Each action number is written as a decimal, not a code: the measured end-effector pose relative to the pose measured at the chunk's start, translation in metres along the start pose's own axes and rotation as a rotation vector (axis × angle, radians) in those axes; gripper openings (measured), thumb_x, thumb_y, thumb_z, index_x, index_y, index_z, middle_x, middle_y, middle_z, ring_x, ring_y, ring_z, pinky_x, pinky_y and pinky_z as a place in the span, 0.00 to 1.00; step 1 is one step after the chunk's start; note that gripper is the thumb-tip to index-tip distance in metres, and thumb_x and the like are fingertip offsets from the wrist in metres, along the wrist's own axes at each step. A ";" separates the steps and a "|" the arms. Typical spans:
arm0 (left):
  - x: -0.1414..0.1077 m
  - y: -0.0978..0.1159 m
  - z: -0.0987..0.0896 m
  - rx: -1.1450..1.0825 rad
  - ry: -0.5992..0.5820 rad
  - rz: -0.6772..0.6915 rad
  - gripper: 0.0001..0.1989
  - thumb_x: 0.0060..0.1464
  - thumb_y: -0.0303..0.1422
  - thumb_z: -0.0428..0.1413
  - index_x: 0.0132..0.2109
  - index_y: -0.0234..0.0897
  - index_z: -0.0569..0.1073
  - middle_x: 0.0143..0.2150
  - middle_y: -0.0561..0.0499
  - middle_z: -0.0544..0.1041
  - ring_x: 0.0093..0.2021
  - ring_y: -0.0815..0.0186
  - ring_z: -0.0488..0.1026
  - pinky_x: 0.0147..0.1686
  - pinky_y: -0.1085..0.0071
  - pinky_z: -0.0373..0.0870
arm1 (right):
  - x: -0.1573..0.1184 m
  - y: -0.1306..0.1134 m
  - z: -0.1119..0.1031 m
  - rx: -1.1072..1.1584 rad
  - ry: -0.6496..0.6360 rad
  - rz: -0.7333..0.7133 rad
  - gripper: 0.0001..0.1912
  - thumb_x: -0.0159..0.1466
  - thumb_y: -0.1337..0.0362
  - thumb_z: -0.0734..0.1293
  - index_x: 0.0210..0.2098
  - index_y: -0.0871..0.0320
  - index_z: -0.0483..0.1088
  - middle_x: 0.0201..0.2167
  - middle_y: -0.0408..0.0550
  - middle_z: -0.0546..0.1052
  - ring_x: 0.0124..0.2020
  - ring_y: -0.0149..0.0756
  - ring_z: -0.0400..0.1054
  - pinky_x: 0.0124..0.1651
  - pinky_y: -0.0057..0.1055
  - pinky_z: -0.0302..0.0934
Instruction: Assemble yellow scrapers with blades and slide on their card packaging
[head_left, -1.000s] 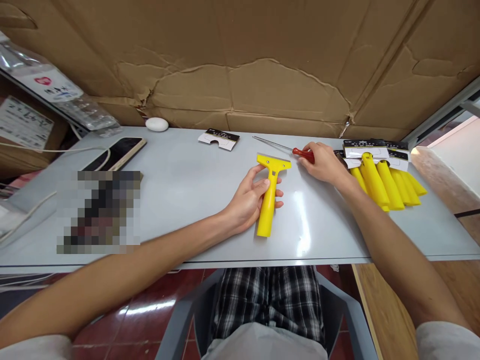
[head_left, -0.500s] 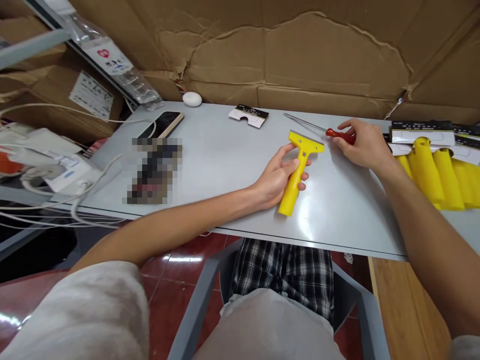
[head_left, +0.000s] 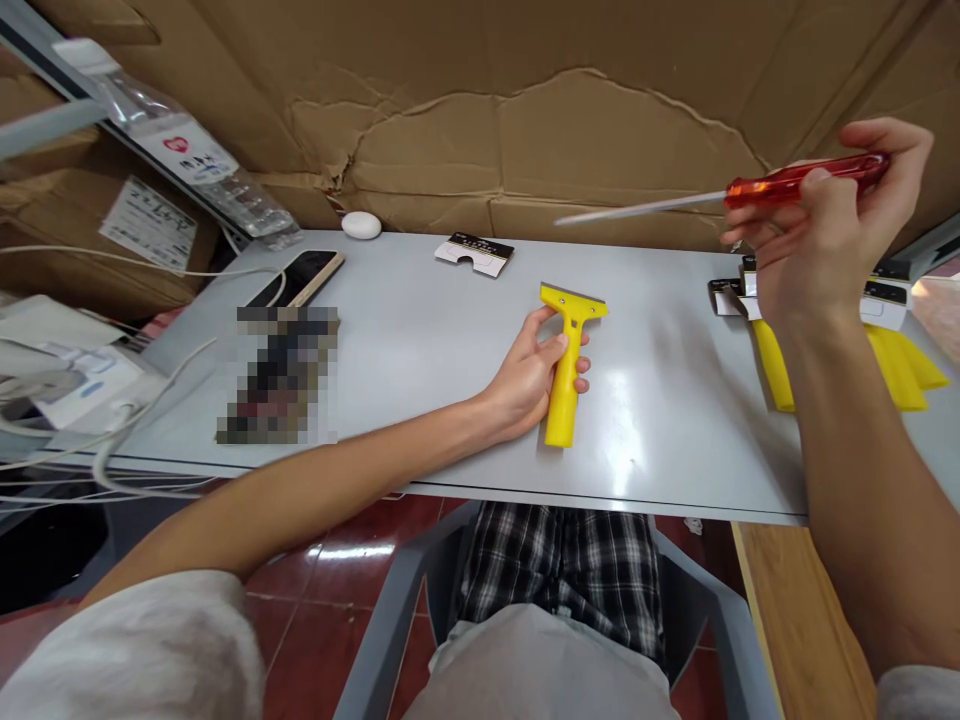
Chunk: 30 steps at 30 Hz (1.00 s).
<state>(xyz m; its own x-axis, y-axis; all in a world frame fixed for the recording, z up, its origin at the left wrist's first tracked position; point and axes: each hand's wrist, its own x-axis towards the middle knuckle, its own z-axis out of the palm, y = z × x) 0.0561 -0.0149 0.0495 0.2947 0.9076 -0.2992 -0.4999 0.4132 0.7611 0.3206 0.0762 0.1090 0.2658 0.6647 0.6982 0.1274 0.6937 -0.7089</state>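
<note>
My left hand (head_left: 531, 378) is closed around the handle of a yellow scraper (head_left: 564, 395). Its wide head with two small screws points away from me, just above the table. Raised at the right, my right hand (head_left: 832, 225) grips the red handle of a screwdriver (head_left: 780, 188). The thin metal shaft points left, well above the tabletop and apart from the scraper. Beneath and behind my right forearm lie several more yellow scrapers (head_left: 772, 370) with black and white card sleeves, partly hidden by the arm.
A loose card sleeve (head_left: 475, 254) lies on the grey table (head_left: 420, 330) near the cardboard backing (head_left: 555, 150). Along the left are a white egg-shaped object (head_left: 361, 225), a phone (head_left: 304, 280), a blurred-out item (head_left: 277, 385), a plastic bottle (head_left: 187, 150) and white cables.
My right hand has lifted the screwdriver off the table, up and to the right. The left hand still holds the scraper in nearly the same place. The view has shifted slightly.
</note>
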 end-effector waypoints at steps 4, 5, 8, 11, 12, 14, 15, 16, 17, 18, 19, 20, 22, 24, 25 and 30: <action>-0.001 0.001 0.001 0.013 -0.002 -0.002 0.22 0.70 0.26 0.56 0.65 0.48 0.63 0.50 0.47 0.75 0.34 0.69 0.73 0.32 0.71 0.72 | -0.001 -0.002 0.003 -0.085 0.081 -0.037 0.17 0.58 0.64 0.61 0.46 0.46 0.55 0.30 0.38 0.68 0.23 0.36 0.69 0.26 0.35 0.60; -0.001 0.001 0.001 0.015 0.000 -0.004 0.22 0.70 0.26 0.56 0.65 0.48 0.63 0.50 0.47 0.75 0.34 0.69 0.73 0.32 0.71 0.72 | -0.001 -0.002 0.003 -0.112 0.086 -0.012 0.17 0.58 0.63 0.61 0.46 0.45 0.55 0.30 0.38 0.68 0.23 0.36 0.69 0.27 0.35 0.60; -0.001 0.002 0.002 0.015 0.006 -0.016 0.22 0.70 0.25 0.55 0.65 0.48 0.63 0.49 0.47 0.75 0.34 0.70 0.73 0.31 0.72 0.72 | 0.000 0.000 0.000 -0.163 0.082 0.041 0.17 0.58 0.61 0.63 0.46 0.44 0.55 0.29 0.37 0.68 0.24 0.37 0.69 0.28 0.38 0.62; -0.001 0.002 0.001 0.015 0.003 -0.017 0.22 0.70 0.26 0.56 0.65 0.48 0.63 0.49 0.48 0.75 0.34 0.70 0.73 0.31 0.72 0.72 | 0.000 0.000 -0.001 -0.124 0.059 0.007 0.17 0.57 0.62 0.64 0.44 0.44 0.56 0.28 0.37 0.68 0.21 0.37 0.67 0.26 0.38 0.60; -0.001 0.002 0.001 0.016 0.001 -0.017 0.22 0.70 0.26 0.56 0.65 0.49 0.63 0.50 0.48 0.75 0.34 0.70 0.73 0.32 0.72 0.72 | -0.001 0.000 0.000 -0.107 0.052 0.000 0.17 0.57 0.63 0.65 0.43 0.44 0.57 0.27 0.36 0.67 0.20 0.36 0.66 0.25 0.37 0.58; -0.001 0.002 0.001 0.020 -0.002 -0.018 0.22 0.69 0.26 0.57 0.65 0.48 0.63 0.50 0.47 0.75 0.34 0.70 0.73 0.31 0.72 0.72 | -0.002 -0.001 0.001 -0.090 0.058 -0.003 0.16 0.57 0.63 0.64 0.43 0.45 0.57 0.26 0.35 0.67 0.19 0.34 0.64 0.23 0.35 0.56; -0.001 0.002 0.001 0.021 -0.001 -0.018 0.23 0.69 0.26 0.58 0.65 0.48 0.63 0.51 0.47 0.75 0.34 0.70 0.73 0.31 0.72 0.72 | -0.002 -0.001 0.001 -0.090 0.060 -0.003 0.16 0.57 0.63 0.64 0.43 0.45 0.57 0.26 0.35 0.68 0.18 0.33 0.63 0.23 0.35 0.54; -0.001 0.002 0.001 0.023 0.000 -0.018 0.23 0.68 0.26 0.58 0.65 0.48 0.63 0.51 0.47 0.75 0.34 0.70 0.73 0.31 0.72 0.72 | -0.003 -0.002 0.002 -0.098 0.058 -0.001 0.16 0.57 0.63 0.64 0.43 0.45 0.57 0.26 0.34 0.68 0.18 0.33 0.63 0.22 0.35 0.54; 0.000 0.003 0.001 0.026 0.004 -0.018 0.23 0.69 0.26 0.57 0.65 0.48 0.63 0.51 0.47 0.75 0.34 0.70 0.73 0.31 0.72 0.72 | -0.004 -0.002 0.002 -0.112 0.051 0.006 0.16 0.57 0.63 0.64 0.43 0.45 0.56 0.26 0.34 0.69 0.19 0.33 0.63 0.23 0.34 0.54; 0.000 0.003 0.001 0.028 0.010 -0.018 0.22 0.69 0.26 0.57 0.64 0.48 0.63 0.50 0.47 0.75 0.34 0.70 0.73 0.31 0.72 0.72 | -0.004 -0.002 0.002 -0.127 0.039 0.020 0.16 0.58 0.63 0.65 0.44 0.45 0.56 0.27 0.34 0.70 0.19 0.32 0.63 0.23 0.34 0.54; -0.001 0.003 0.002 0.031 0.017 -0.018 0.22 0.69 0.25 0.56 0.64 0.48 0.63 0.50 0.47 0.76 0.33 0.70 0.73 0.31 0.73 0.72 | -0.005 -0.002 0.002 -0.139 0.027 0.035 0.17 0.59 0.62 0.66 0.44 0.45 0.56 0.28 0.35 0.70 0.20 0.32 0.64 0.23 0.34 0.54; -0.001 0.004 0.002 0.033 0.022 -0.021 0.21 0.70 0.25 0.56 0.64 0.48 0.63 0.50 0.48 0.76 0.33 0.70 0.73 0.30 0.73 0.72 | -0.005 -0.002 0.002 -0.144 0.020 0.048 0.17 0.61 0.61 0.67 0.44 0.45 0.56 0.28 0.35 0.70 0.20 0.32 0.64 0.23 0.33 0.55; -0.001 0.004 0.003 0.036 0.027 -0.025 0.20 0.70 0.24 0.55 0.63 0.48 0.63 0.49 0.48 0.76 0.32 0.71 0.72 0.30 0.74 0.71 | -0.006 0.001 0.003 -0.138 0.023 0.049 0.16 0.63 0.59 0.69 0.44 0.45 0.56 0.27 0.34 0.70 0.20 0.33 0.65 0.22 0.33 0.54; -0.001 0.004 0.004 0.041 0.027 -0.025 0.20 0.70 0.24 0.54 0.63 0.47 0.64 0.48 0.49 0.76 0.32 0.71 0.72 0.29 0.74 0.71 | -0.006 0.003 0.005 -0.120 0.032 0.022 0.16 0.64 0.57 0.70 0.43 0.44 0.57 0.26 0.33 0.70 0.19 0.33 0.64 0.19 0.32 0.53; -0.002 0.004 0.004 0.043 0.027 -0.023 0.20 0.70 0.24 0.54 0.63 0.47 0.64 0.48 0.49 0.76 0.31 0.71 0.72 0.29 0.74 0.71 | -0.006 0.004 0.007 -0.115 0.037 0.002 0.17 0.64 0.56 0.70 0.43 0.44 0.57 0.26 0.32 0.69 0.19 0.34 0.64 0.18 0.32 0.52; -0.003 0.004 0.007 0.055 0.044 -0.022 0.18 0.71 0.24 0.53 0.61 0.48 0.63 0.47 0.49 0.77 0.30 0.72 0.72 0.28 0.75 0.70 | -0.004 0.002 0.015 -0.094 0.081 -0.166 0.14 0.64 0.58 0.71 0.42 0.45 0.60 0.27 0.33 0.64 0.16 0.30 0.59 0.14 0.30 0.49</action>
<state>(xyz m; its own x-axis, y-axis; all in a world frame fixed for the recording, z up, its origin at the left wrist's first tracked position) 0.0589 -0.0166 0.0578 0.2687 0.9011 -0.3403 -0.4475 0.4297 0.7843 0.3050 0.0789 0.1062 0.3096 0.5159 0.7988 0.2640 0.7604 -0.5934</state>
